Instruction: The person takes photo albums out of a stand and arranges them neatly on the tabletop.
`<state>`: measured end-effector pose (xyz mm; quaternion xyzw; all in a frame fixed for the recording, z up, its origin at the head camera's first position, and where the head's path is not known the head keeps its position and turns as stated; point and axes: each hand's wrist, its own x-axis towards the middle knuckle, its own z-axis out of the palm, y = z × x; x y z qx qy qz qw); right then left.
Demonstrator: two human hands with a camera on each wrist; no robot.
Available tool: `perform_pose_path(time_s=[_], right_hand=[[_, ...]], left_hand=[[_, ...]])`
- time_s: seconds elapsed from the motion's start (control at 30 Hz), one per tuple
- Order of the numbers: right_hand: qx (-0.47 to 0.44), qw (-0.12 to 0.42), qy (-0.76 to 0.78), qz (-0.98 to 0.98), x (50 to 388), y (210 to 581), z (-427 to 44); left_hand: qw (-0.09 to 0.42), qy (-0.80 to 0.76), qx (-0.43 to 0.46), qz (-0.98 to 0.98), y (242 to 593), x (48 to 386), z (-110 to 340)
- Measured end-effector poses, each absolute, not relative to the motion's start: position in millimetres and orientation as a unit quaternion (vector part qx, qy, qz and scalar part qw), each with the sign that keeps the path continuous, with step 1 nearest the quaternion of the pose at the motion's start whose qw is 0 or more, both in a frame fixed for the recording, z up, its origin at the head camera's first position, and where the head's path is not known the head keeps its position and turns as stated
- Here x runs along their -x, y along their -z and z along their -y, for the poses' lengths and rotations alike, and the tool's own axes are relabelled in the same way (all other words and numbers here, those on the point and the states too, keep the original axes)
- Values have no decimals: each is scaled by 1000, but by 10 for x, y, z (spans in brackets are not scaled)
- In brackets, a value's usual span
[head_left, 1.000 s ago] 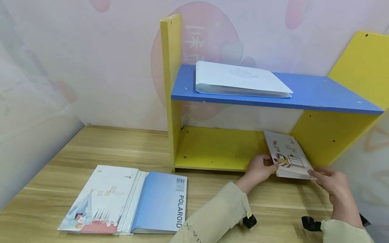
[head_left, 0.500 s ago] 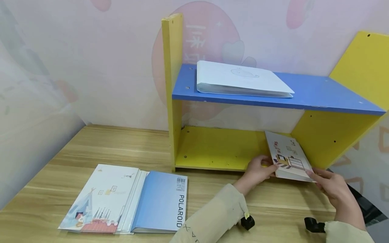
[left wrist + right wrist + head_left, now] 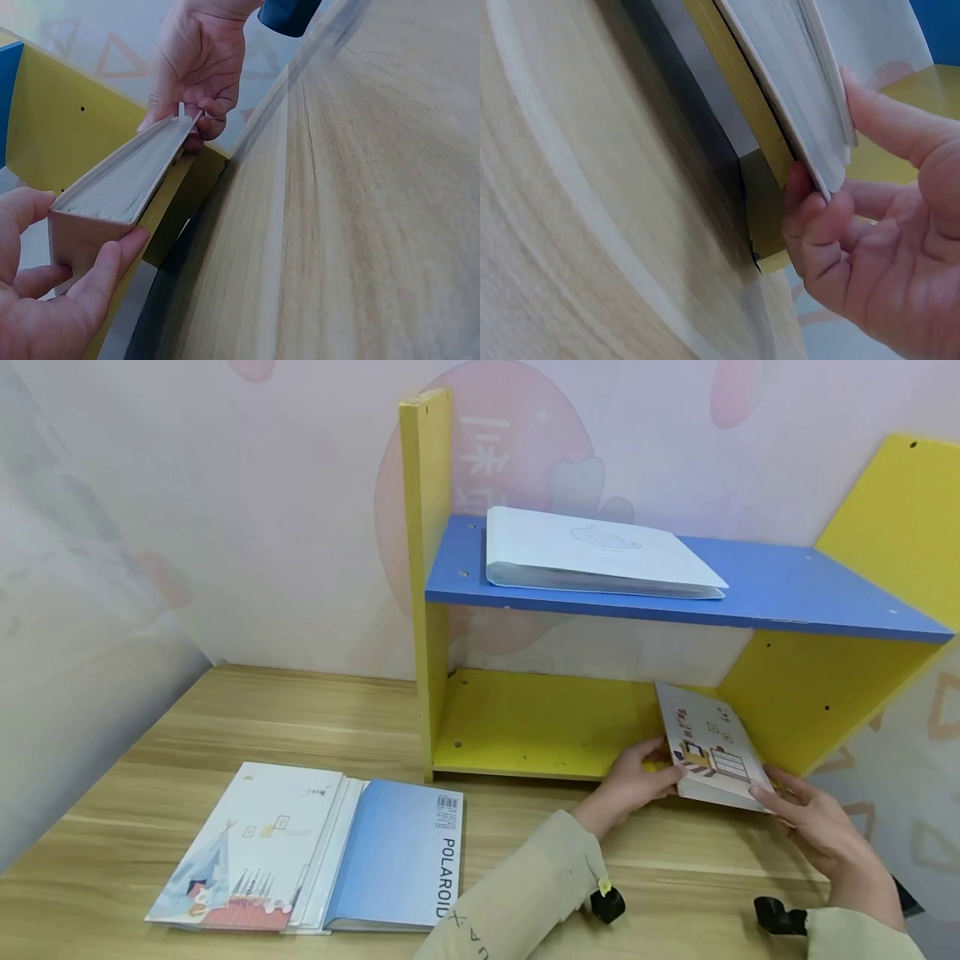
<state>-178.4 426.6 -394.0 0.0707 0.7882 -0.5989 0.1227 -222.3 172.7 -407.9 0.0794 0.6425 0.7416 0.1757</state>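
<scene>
Wood-grain tabletop spans our lower frame, a printed wall behind. At lower left we read "POLAROID" on a blue album. At right, the left hand grips an illustrated book at its near left corner, the right hand pinches its near right corner; we see it on the yellow lower board, near end past the front edge, board running left to a side panel.

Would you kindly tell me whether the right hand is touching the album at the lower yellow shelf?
Touching. In the right wrist view, the right hand pinches the album at its edge, thumb against one cover and fingers against the other.
</scene>
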Motion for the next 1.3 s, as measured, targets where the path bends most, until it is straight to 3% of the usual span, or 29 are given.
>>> perform_pose_path(time_s=[0.47,1.3], right_hand=[[1,114,712,-693,1784,4031,-4332],[72,129,743,-653,1757,4078,-4402]], left_hand=[[187,-757,-87,-620,4082,2223,-1691],[200,-760,-106,-609,4014,2152,-1614]])
